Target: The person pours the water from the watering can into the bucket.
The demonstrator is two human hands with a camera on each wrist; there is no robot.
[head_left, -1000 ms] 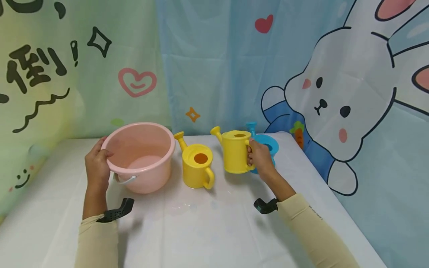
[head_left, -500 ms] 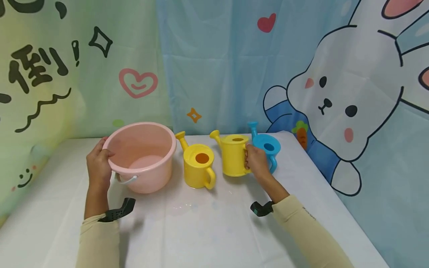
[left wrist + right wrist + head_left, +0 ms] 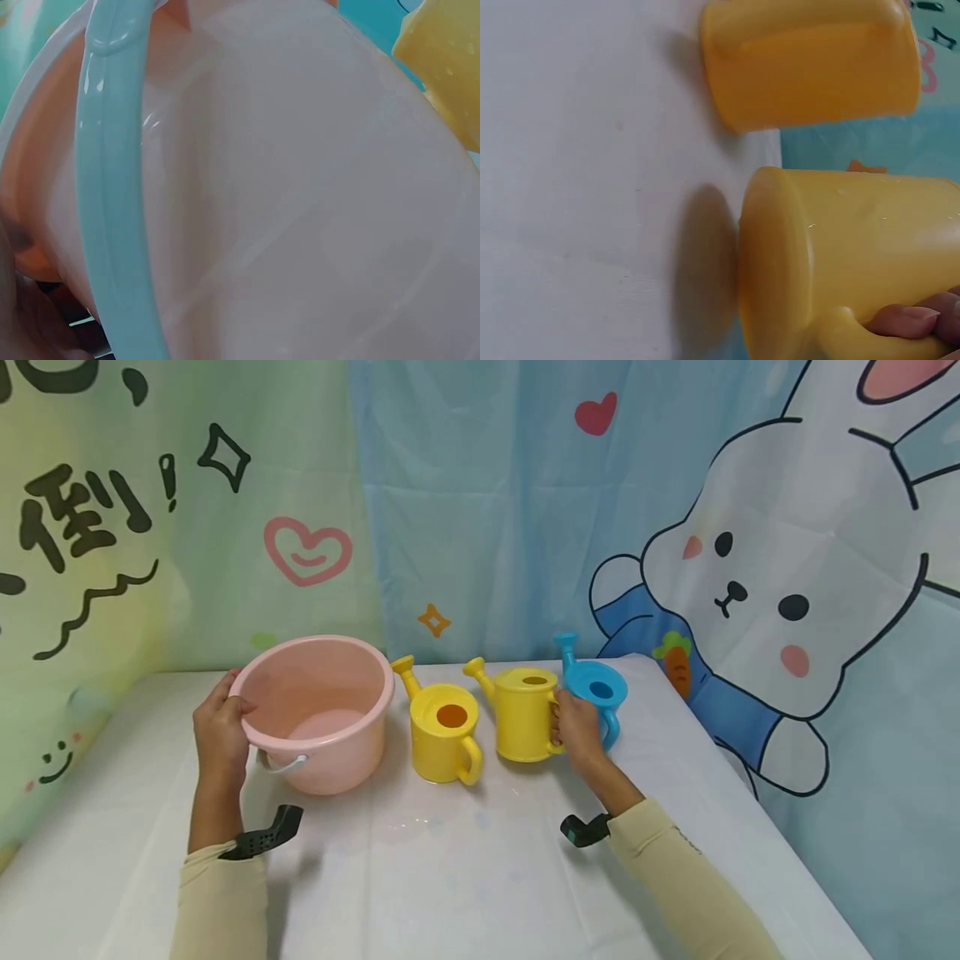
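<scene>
At the back of the table (image 3: 450, 893), we are watching left hand (image 3: 221, 727) gripping the bucket (image 3: 330, 767), right hand (image 3: 579, 727) curled round the handle (image 3: 877, 348) of the middle can (image 3: 522, 720), a sideways swing perhaps knocking the blue can (image 3: 597, 672).

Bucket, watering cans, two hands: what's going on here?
A person's left hand holds the pink bucket on one side, while the right hand grips a yellow can by its handle. That can is upright and seems to be just off the table. A second yellow can stands between it and the bucket, and a blue can stands just behind the right hand.
</scene>
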